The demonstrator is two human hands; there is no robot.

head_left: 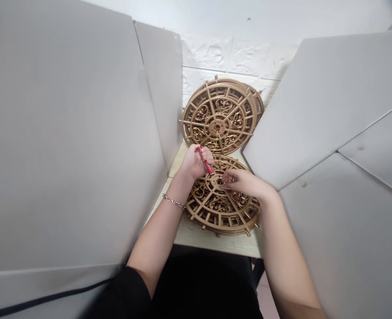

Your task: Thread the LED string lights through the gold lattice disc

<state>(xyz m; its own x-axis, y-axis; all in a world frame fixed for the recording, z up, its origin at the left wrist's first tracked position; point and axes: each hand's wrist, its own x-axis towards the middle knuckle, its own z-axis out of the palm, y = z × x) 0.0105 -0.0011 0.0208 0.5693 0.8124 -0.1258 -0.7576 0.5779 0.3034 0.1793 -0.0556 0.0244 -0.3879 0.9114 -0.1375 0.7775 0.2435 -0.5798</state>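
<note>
My left hand (196, 161) is closed around a short red stick-shaped tool (209, 168), whose lower end points down over a gold wheel-shaped frame (225, 220). This round frame has spokes, scrollwork and stubs along its rim, and it lies on top of others. Beside its hub, the fingers of my right hand (240, 182) are pinched together; what they hold is too small to make out. A thin yellow strand (216, 141) runs from the hub of a second gold wheel-shaped frame (223, 105) towards my left hand.
The second frame leans on a stack behind, near a white brick-patterned wall (205, 53). Pale panels rise close on the left (83, 133) and right (315, 110). Underneath is a light wooden tabletop (196, 239). A black cable (49, 299) runs at lower left.
</note>
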